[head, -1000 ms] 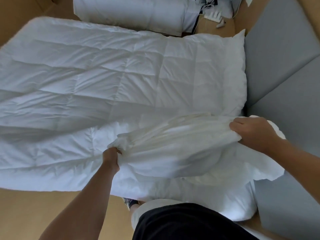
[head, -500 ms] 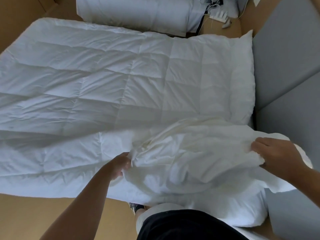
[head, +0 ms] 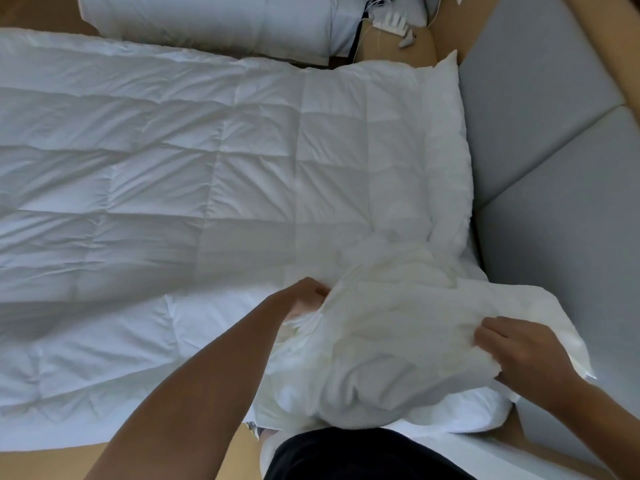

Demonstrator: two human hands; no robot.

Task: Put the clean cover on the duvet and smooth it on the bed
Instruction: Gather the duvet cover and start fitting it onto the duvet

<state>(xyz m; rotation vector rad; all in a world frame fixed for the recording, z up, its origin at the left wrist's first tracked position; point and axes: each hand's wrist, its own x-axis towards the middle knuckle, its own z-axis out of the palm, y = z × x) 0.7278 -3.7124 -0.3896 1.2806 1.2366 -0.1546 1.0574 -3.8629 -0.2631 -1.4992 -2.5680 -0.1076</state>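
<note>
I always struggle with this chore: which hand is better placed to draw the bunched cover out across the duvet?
Probably the left hand: it grips the duvet cover at its edge above the duvet, whose bare length lies on that side. The right hand grips the cover by the grey mattress.

Tan floor [head: 45,462], grey mattress [head: 554,98] at right, white power strip [head: 391,22] beyond

The left forearm [head: 207,393] and the right forearm [head: 606,420] are bare along all their visible length. The left hand [head: 304,299] and the right hand [head: 519,355] are bare too. At the bottom edge a plain black garment [head: 363,455] covers the body. Which kind of garment it is cannot be told.
</note>
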